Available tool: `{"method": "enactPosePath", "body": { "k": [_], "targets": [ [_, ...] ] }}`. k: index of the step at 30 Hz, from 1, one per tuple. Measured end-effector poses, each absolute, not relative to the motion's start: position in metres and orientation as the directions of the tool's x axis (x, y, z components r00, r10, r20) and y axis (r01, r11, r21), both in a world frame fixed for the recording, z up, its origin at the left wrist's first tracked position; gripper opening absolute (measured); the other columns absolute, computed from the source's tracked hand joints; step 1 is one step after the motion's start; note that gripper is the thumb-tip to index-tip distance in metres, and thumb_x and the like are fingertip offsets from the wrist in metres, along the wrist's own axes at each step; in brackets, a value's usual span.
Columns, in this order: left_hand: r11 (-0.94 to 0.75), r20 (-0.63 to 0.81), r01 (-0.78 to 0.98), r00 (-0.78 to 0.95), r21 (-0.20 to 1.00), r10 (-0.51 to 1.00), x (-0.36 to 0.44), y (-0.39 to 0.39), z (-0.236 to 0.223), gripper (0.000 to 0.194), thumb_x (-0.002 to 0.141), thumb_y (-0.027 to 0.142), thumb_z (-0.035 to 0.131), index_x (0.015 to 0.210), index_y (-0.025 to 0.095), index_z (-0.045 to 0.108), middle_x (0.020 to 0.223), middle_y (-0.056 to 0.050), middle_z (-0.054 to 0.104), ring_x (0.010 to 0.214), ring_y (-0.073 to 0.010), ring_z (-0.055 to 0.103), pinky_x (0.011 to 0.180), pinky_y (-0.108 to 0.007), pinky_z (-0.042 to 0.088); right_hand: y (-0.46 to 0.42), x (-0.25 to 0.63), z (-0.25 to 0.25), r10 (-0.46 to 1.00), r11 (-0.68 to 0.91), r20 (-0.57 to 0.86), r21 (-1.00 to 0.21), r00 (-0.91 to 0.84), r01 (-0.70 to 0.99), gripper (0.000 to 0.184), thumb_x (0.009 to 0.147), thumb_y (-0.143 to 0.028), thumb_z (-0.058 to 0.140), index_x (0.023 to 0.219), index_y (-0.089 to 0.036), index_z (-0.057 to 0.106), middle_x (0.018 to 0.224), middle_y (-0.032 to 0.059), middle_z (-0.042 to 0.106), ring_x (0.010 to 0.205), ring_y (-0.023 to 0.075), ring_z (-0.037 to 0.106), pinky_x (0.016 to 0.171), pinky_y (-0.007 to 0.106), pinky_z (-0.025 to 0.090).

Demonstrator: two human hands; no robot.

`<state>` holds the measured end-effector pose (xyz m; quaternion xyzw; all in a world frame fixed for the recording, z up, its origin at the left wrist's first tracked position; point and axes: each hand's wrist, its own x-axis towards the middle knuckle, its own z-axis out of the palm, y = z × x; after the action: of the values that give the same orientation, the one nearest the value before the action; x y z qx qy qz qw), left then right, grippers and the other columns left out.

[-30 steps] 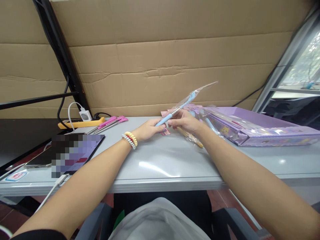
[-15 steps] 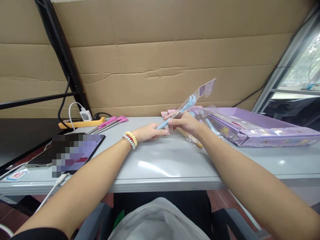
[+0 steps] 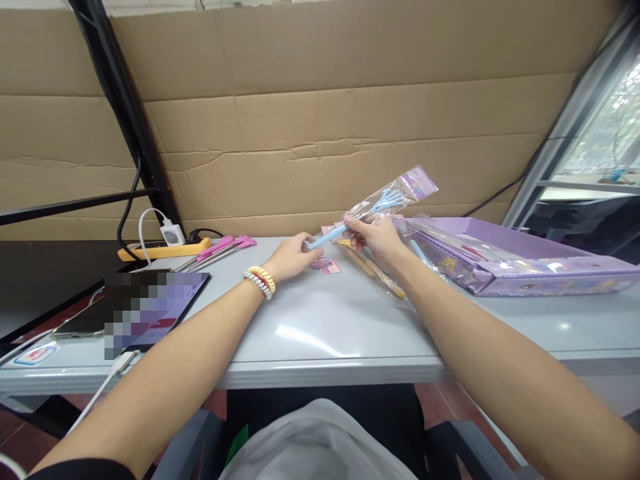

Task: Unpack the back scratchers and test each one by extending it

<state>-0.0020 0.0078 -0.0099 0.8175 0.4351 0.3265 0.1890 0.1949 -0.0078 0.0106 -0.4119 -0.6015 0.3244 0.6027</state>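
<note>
Above the grey tabletop [image 3: 320, 313] I hold a light blue back scratcher [image 3: 387, 201] with a hand-shaped head, slanting up to the right inside a clear plastic sleeve with a purple header [image 3: 419, 183]. My left hand [image 3: 293, 257], with coiled bands at the wrist, is closed on the lower end of its handle. Closer to the middle, my right hand [image 3: 379, 237] pinches the handle through the sleeve. Beneath my hands lie a small pink card [image 3: 326, 265] and a yellow-brown item in clear wrap [image 3: 373, 269]. Another wrapped light blue item [image 3: 423, 253] lies right of my right hand.
An open purple box [image 3: 550, 279] stands at the right. Pink-handled metal rods [image 3: 223, 248], a yellow power strip [image 3: 165, 251] with a white charger [image 3: 173, 232], and a tablet and phone [image 3: 187, 297] lie at the left. Cardboard [image 3: 320, 120] stands behind the table.
The back scratcher has turned so its spread head and purple header face me, and it tilts lower. My right hand has rotated; my left hand has shifted slightly left, exposing the pink card.
</note>
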Motion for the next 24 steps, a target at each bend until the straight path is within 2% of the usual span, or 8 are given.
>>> {"method": "enactPosePath", "body": {
  "k": [5, 9, 13, 15, 18, 24],
  "targets": [
    [-0.575, 0.513, 0.7, 0.338, 0.423, 0.789, -0.0034, 0.0134, -0.011, 0.036, 0.079, 0.04, 0.051, 0.107, 0.017, 0.052, 0.093, -0.005, 0.062, 0.08, -0.0165, 0.056, 0.068, -0.027, 0.041, -0.0025, 0.1991, 0.0113, 0.876, 0.43, 0.439, -0.898, 0.198, 0.09, 0.031, 0.064, -0.041, 0.071, 0.057, -0.014, 0.056, 0.059, 0.0072, 0.062, 0.041, 0.0094, 0.047, 0.034, 0.023, 0.032],
    [-0.571, 0.593, 0.756, 0.311, 0.319, 0.743, -0.0032, 0.0129, -0.0095, 0.02, 0.079, 0.031, 0.05, 0.093, 0.018, 0.054, 0.095, -0.006, 0.06, 0.084, -0.0175, 0.055, 0.07, -0.028, 0.041, -0.002, 0.1996, 0.011, 0.869, 0.436, 0.447, -0.894, 0.211, 0.101, 0.032, 0.064, -0.041, 0.071, 0.055, -0.014, 0.056, 0.056, 0.0064, 0.06, 0.041, 0.0089, 0.046, 0.034, 0.023, 0.031],
    [-0.491, 0.61, 0.813, 0.225, 0.312, 0.76, -0.004, 0.0141, -0.0084, 0.01, 0.075, 0.021, 0.049, 0.084, 0.018, 0.053, 0.09, -0.005, 0.059, 0.08, -0.0178, 0.055, 0.066, -0.029, 0.04, -0.0018, 0.1994, 0.0101, 0.863, 0.443, 0.464, -0.885, 0.2, 0.142, 0.033, 0.065, -0.041, 0.069, 0.055, -0.013, 0.057, 0.051, 0.0046, 0.056, 0.04, 0.0082, 0.045, 0.035, 0.022, 0.031],
    [-0.493, 0.608, 0.816, 0.234, 0.302, 0.759, -0.0045, 0.0148, -0.0085, 0.008, 0.075, 0.02, 0.049, 0.08, 0.019, 0.054, 0.088, -0.005, 0.059, 0.079, -0.0177, 0.055, 0.066, -0.029, 0.04, -0.0008, 0.1999, 0.0092, 0.861, 0.445, 0.468, -0.882, 0.197, 0.152, 0.033, 0.065, -0.041, 0.069, 0.056, -0.012, 0.058, 0.051, 0.0047, 0.057, 0.04, 0.0086, 0.045, 0.035, 0.022, 0.032],
    [-0.525, 0.601, 0.8, 0.273, 0.292, 0.751, -0.0045, 0.0147, -0.0089, 0.013, 0.078, 0.022, 0.045, 0.077, 0.019, 0.058, 0.089, -0.005, 0.059, 0.081, -0.0176, 0.055, 0.069, -0.03, 0.041, 0.0005, 0.2009, 0.0077, 0.861, 0.451, 0.476, -0.878, 0.181, 0.161, 0.033, 0.065, -0.042, 0.07, 0.057, -0.012, 0.059, 0.052, 0.0047, 0.057, 0.041, 0.009, 0.046, 0.036, 0.022, 0.032],
    [-0.504, 0.589, 0.809, 0.257, 0.302, 0.766, -0.004, 0.0145, -0.0084, 0.024, 0.084, 0.025, 0.041, 0.084, 0.021, 0.064, 0.092, -0.007, 0.059, 0.084, -0.0186, 0.055, 0.072, -0.031, 0.042, -0.0021, 0.1997, 0.0081, 0.859, 0.471, 0.493, -0.867, 0.138, 0.164, 0.032, 0.064, -0.041, 0.071, 0.055, -0.013, 0.058, 0.048, 0.0028, 0.054, 0.039, 0.0085, 0.045, 0.036, 0.022, 0.032]
  ]
}}
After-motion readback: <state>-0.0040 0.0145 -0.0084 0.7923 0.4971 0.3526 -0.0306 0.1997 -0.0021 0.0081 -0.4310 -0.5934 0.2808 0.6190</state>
